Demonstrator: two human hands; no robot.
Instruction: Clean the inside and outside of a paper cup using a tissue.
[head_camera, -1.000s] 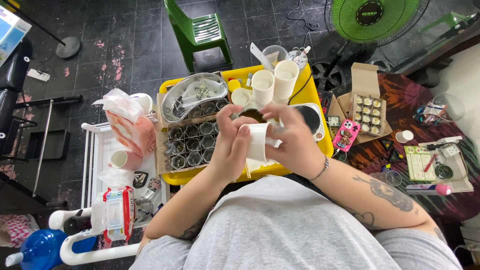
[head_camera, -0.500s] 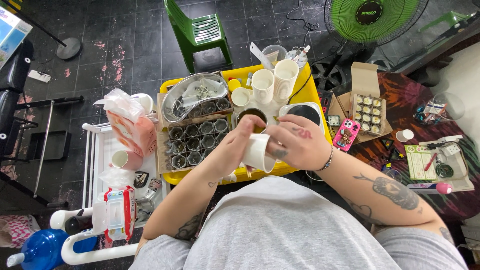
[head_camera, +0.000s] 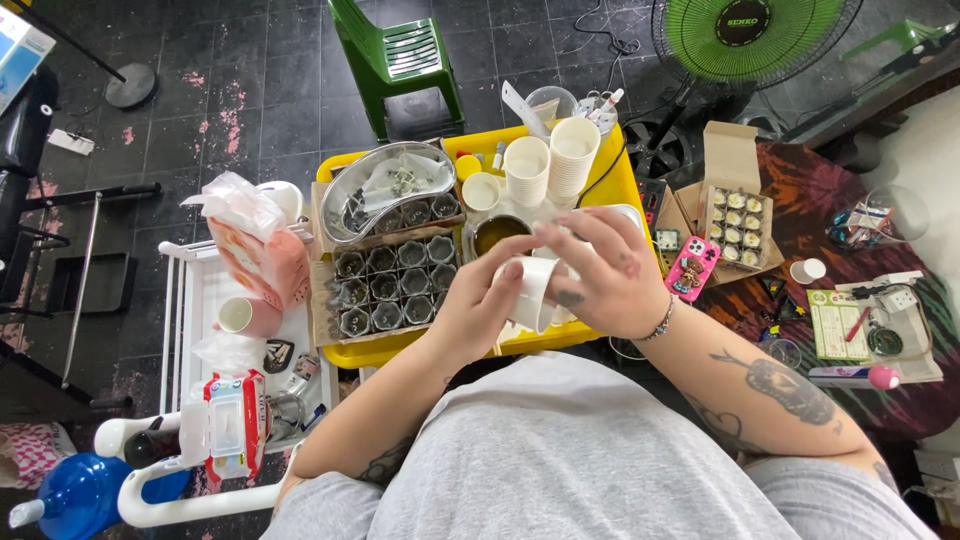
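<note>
Seen from above, a seated person holds a small white paper cup (head_camera: 530, 295) in both hands over the near edge of a yellow tray (head_camera: 625, 180). The left hand (head_camera: 478, 308) wraps its side, fingers closed on it; the right hand (head_camera: 605, 275) covers its top, fingers curled around the rim. The cup looks light, thin-walled and easily crushed, so a gentle hold on the side wall suits it. Stacked white cups (head_camera: 552, 160) and a grid of small dark pots (head_camera: 390, 285) sit on the tray.

Single head-worn camera, looking steeply down over the wearer's chest, close on the hands above the yellow tray (head_camera: 620, 180), wide enough to catch tiled floor (head_camera: 250, 80), green chair (head_camera: 400, 60) and fan (head_camera: 750, 35) beyond.
</note>
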